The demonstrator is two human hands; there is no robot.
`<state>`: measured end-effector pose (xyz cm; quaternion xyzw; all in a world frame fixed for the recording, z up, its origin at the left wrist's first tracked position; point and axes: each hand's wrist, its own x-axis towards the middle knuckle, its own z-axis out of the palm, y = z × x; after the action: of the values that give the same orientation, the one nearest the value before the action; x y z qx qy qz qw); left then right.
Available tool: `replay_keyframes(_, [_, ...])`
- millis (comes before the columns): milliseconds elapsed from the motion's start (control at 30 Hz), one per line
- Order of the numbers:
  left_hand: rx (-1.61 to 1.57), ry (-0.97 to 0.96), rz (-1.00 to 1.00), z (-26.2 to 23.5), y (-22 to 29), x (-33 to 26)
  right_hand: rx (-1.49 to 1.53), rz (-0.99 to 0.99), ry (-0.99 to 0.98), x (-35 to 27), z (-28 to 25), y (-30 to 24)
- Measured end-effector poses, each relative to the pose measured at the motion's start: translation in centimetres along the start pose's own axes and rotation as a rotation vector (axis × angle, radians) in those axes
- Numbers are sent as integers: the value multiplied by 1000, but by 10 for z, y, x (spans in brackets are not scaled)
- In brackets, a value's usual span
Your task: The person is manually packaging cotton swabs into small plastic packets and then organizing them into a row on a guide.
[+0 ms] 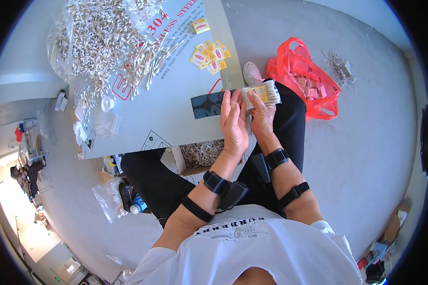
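A clear pack of cotton swabs with a yellow label (pixel 262 94) is in my right hand (pixel 263 115), whose thumb presses on the label. My left hand (pixel 234 123) lies against the pack's left end, fingers stretched out and fairly flat. Both hands are just past the table's right edge, above my right thigh. On the table, several yellow and white label cards (pixel 210 56) lie in a loose group, and a small stack of the same cards (pixel 200 25) is farther back. A large heap of loose cotton swabs (pixel 100 45) spills from clear plastic at the far left.
The sheet-covered table (pixel 166 126) spans the front left. A red plastic bag (pixel 303 78) with small pinkish packs stands on the floor at right, beside scattered swabs (pixel 340 70). Under the table is a cardboard box of swabs (pixel 202 154). A white round lid (pixel 107 103) lies near the heap.
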<state>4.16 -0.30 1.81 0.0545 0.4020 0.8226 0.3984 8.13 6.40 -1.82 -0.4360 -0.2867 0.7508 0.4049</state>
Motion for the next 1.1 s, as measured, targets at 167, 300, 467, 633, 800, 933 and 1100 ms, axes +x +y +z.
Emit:
replay_keyframes(167, [-100,-50,-51,-7,5,9,18,-55,-66,-1,2,0])
replay_keyframes(300, [67,-18,-46,-10,11,16,9,16,-36,2,-9,-1])
replay_keyframes(467, [373,47,-130,-7,21,19,146,-102,73,18,-17,-24])
replay_keyframes(633, [355,-13,-141,-5,18,15,-113,-123,-165,32,-24,-55])
replay_keyframes(800, [34,23,-184,0,13,14,-211,-134,-295,30,-29,-46])
replay_keyframes(933, [-98,60,-300,-5,16,25,-185,-179,-320,30,-29,-41])
replay_keyframes(1100, [-85,54,-388,-9,27,31,-99,-141,-260,29,-29,-42])
